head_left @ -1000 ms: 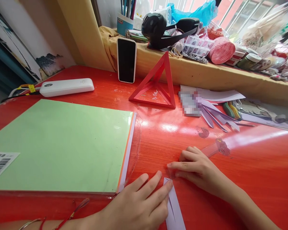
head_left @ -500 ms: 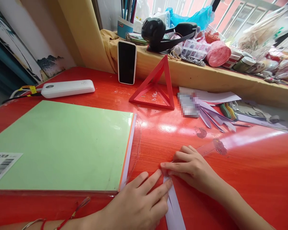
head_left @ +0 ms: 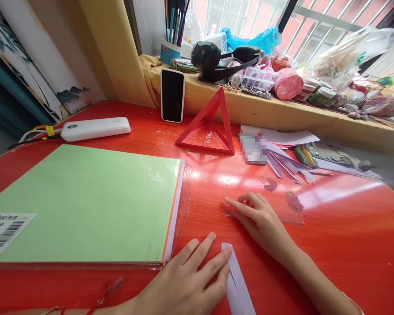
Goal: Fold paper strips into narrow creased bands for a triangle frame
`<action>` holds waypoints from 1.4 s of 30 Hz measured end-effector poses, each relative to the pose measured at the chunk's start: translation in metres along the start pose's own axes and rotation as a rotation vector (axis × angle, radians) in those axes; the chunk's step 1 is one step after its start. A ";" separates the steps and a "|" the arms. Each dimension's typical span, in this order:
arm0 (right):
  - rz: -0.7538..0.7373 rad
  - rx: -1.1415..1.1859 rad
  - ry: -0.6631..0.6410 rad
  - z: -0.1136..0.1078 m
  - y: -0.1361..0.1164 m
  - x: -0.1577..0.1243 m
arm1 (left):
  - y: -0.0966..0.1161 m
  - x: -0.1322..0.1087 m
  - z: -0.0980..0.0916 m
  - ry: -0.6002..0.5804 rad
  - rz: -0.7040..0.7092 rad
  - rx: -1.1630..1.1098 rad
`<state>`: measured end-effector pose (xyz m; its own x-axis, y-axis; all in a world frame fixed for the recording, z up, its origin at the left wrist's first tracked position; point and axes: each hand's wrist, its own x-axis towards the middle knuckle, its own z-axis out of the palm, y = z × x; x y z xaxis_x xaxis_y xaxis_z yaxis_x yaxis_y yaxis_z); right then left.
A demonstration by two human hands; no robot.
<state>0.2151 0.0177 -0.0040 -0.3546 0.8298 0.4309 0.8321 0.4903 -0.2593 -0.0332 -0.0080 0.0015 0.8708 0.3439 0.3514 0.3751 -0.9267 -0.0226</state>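
A folded strip of lilac paper lies on the red table near the front edge of the view. My left hand rests flat beside it with fingers spread, fingertips touching the strip's left edge. Farther up and to the right, my right hand is over a clear ruler-like strip that lies flat on the table. Its index finger and thumb reach left across the clear strip's left end, and the other fingers are bent. The right hand is off the lilac paper.
Green sheets lie at left. Behind stand a red paper pyramid frame and a phone; a white power bank lies farther left. Lilac paper scraps and pliers are at back right, below a cluttered windowsill.
My right hand has moved up, away from the top of the lilac strip, together with the clear strip. My left hand stays by the paper. The camera view has shifted slightly.
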 end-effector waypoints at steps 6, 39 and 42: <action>0.051 0.069 -0.136 -0.025 -0.021 -0.009 | 0.001 -0.003 0.004 0.039 0.054 0.039; 0.166 0.057 -0.158 -0.020 0.000 -0.013 | -0.003 0.003 -0.005 -0.062 0.078 -0.027; 0.208 0.152 -0.237 -0.019 0.004 -0.014 | -0.003 0.003 -0.005 -0.074 0.094 -0.030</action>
<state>0.2318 0.0034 0.0055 -0.2884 0.9461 0.1472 0.8302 0.3237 -0.4539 -0.0329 -0.0050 0.0077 0.9231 0.2649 0.2788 0.2823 -0.9590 -0.0234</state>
